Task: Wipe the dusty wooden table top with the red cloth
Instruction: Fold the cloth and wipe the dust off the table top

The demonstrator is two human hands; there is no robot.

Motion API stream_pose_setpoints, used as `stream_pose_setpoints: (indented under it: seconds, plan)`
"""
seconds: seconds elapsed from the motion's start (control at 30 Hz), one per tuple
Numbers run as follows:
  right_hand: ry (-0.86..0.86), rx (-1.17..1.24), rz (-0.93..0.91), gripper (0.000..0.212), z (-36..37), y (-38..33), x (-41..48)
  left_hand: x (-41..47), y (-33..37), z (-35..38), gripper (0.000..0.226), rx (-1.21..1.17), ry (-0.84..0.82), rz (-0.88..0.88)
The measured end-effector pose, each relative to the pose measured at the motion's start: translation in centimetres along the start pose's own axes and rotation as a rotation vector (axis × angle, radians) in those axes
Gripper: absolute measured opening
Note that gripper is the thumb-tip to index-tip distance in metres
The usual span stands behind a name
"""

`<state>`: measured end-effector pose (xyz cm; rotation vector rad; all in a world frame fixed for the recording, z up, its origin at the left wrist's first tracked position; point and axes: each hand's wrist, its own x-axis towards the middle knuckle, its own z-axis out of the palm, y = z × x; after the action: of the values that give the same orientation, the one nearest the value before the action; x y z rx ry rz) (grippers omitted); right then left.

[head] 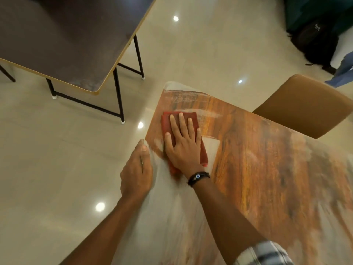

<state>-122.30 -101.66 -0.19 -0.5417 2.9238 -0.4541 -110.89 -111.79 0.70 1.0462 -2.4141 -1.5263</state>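
Note:
The wooden table top [263,161] runs from the centre to the lower right, with pale dust streaks near its left edge and far corner. A folded red cloth [168,121] lies flat on it near the left edge. My right hand [184,144] presses down on the cloth with fingers spread flat. My left hand [136,169] grips the table's left edge, thumb on top, just left of the cloth. A black wristband sits on my right wrist.
A dark brown table [63,37] on black metal legs stands at the upper left across a strip of glossy tiled floor. A tan chair seat [309,104] is tucked at the far right side. A black backpack [315,43] lies on the floor at the upper right.

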Motion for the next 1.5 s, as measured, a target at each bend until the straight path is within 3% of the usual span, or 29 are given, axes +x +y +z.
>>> stream_pose_setpoints:
  seconds: [0.17, 0.3, 0.57, 0.73, 0.9, 1.13, 1.23, 1.4, 1.5]
  plan:
    - [0.015, 0.017, 0.103, 0.063, -0.6, -1.2, 10.6, 0.1, -0.5, 0.0, 0.068, -0.035, 0.002, 0.005]
    - [0.002, 0.002, 0.114, 0.063, -1.0, -1.3, 13.2, 0.2, -0.2, 0.1, 0.072, -0.031, 0.012, 0.003]
    - [-0.037, -0.021, -0.048, 0.063, -0.5, -0.2, 1.4, -0.1, -0.4, 0.0, 0.071, -0.038, 0.019, 0.013]
    - [-0.088, -0.116, -0.080, 0.061, -2.2, 5.6, -6.1, 0.2, -0.5, -0.2, 0.066, -0.042, -0.007, 0.009]
    - [-0.030, -0.080, 0.179, 0.071, -5.1, 11.1, 0.0, 0.5, -0.7, -0.1, 0.067, -0.085, -0.008, 0.026]
    - [0.011, -0.072, 0.273, 0.065, -3.6, 6.6, 11.1, 0.4, -0.1, 0.0, 0.068, -0.068, 0.026, -0.013]
    - [-0.007, -0.060, 0.209, 0.065, -2.7, 3.6, 12.9, 0.4, -0.4, 0.0, 0.067, -0.060, 0.030, -0.033]
    - [-0.030, -0.111, -0.079, 0.063, -0.6, -0.6, 8.2, 0.1, 0.4, -0.5, 0.061, -0.086, 0.014, -0.028]
    - [-0.005, -0.188, -0.244, 0.065, 0.6, -2.0, 1.7, 0.5, 0.0, -0.8, 0.053, -0.353, 0.043, -0.169]
